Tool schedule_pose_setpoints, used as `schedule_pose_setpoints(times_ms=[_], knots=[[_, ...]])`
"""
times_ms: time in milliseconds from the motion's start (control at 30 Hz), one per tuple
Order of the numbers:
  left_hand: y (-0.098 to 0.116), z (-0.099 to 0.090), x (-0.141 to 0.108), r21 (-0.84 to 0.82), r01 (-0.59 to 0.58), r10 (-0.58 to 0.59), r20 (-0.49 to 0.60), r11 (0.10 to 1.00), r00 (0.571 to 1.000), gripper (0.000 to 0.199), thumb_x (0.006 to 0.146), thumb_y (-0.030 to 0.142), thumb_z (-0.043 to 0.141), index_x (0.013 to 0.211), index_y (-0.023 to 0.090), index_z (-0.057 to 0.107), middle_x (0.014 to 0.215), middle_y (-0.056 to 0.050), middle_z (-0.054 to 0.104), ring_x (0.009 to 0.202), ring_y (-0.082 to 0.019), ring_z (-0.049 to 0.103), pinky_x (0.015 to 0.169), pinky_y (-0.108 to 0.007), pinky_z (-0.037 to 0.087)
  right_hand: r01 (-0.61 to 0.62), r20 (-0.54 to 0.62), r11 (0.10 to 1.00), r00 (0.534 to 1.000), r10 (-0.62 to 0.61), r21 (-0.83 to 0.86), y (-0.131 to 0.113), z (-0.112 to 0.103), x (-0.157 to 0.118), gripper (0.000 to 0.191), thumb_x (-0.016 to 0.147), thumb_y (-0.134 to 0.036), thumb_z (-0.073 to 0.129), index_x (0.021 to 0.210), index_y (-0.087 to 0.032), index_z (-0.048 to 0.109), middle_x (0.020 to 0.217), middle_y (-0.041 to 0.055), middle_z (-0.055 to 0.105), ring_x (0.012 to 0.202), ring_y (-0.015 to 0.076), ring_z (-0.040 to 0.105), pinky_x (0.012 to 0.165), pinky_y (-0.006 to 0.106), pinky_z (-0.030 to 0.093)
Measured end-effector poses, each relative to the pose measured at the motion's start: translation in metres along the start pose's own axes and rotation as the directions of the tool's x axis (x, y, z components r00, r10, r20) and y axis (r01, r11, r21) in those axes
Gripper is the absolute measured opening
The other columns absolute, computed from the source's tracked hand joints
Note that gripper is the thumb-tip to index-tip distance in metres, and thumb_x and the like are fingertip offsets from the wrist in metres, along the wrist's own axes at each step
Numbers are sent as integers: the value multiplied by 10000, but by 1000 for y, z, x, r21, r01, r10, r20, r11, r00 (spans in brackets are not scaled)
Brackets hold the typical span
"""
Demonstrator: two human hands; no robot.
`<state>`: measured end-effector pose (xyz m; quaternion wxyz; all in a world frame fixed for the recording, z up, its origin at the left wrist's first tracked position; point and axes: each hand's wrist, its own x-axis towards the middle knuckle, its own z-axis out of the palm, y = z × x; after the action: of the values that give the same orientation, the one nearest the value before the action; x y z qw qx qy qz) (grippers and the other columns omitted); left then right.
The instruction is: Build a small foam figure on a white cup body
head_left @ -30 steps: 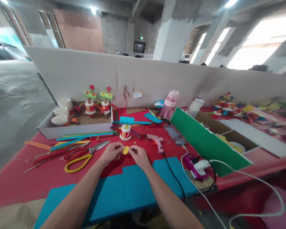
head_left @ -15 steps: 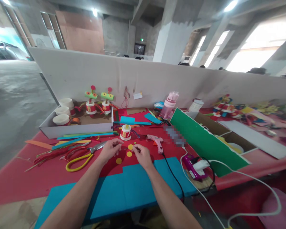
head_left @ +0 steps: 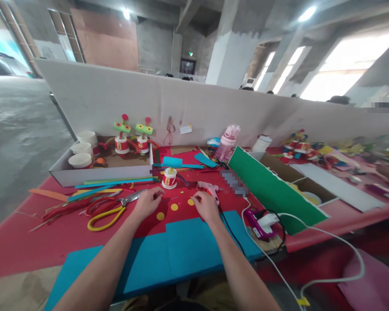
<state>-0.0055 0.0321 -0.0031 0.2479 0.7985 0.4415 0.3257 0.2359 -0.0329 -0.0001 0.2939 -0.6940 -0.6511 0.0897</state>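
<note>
My right hand (head_left: 205,204) pinches a small yellow paper disc (head_left: 190,202) at its fingertips, just above the red table. My left hand (head_left: 150,202) is curled with fingertips together beside the scissors; whatever it may hold is too small to name. Two more yellow discs, one in the middle (head_left: 174,207) and one nearer me (head_left: 160,216), lie between my hands. Behind them stands a red and white paper cup figure (head_left: 169,179) with coiled arms. The pink glue gun (head_left: 208,186) lies behind my right hand.
Yellow-and-red-handled scissors (head_left: 106,218) and paper strips lie left. A white tray (head_left: 100,176) holds cups and two figures. Blue sheets (head_left: 188,246) cover the front edge. At right are a green panel (head_left: 272,190), a purple power strip (head_left: 262,226) and cables.
My right hand has moved right, away from my left hand, and a yellow disc now sits at its fingertips, apart from the other two. The view has shifted slightly.
</note>
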Motion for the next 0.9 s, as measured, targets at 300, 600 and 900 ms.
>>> schedule_pose_setpoints(times_ms=[300, 600, 900], knots=[[-1, 3, -2, 17, -4, 4, -13, 1000, 1000, 201, 814, 217, 495, 884, 176, 678, 637, 2, 616, 590, -141, 534, 584, -234, 349, 285, 214, 958, 938, -271, -36, -46, 25, -21, 140, 836, -270, 687, 963, -212, 690, 974, 77, 649, 903, 218, 604, 773, 308, 446], [0, -7, -1, 14, -9, 10, -59, 1000, 998, 218, 811, 233, 494, 918, 180, 676, 638, 12, 603, 584, -136, 530, 588, -229, 364, 332, 177, 942, 926, -334, 41, -23, 4, -32, 176, 925, -252, 574, 1065, -229, 678, 1086, 58, 670, 1012, 209, 577, 878, 348, 419], [-1, -6, -2, -7, -59, 59, 17, 998, 998, 202, 805, 218, 498, 888, 165, 675, 628, 16, 602, 585, -125, 533, 588, -221, 368, 374, 119, 928, 921, -371, 2, -31, 10, -36, 188, 946, -231, 526, 1045, -219, 685, 1064, 55, 669, 980, 202, 566, 857, 340, 405]])
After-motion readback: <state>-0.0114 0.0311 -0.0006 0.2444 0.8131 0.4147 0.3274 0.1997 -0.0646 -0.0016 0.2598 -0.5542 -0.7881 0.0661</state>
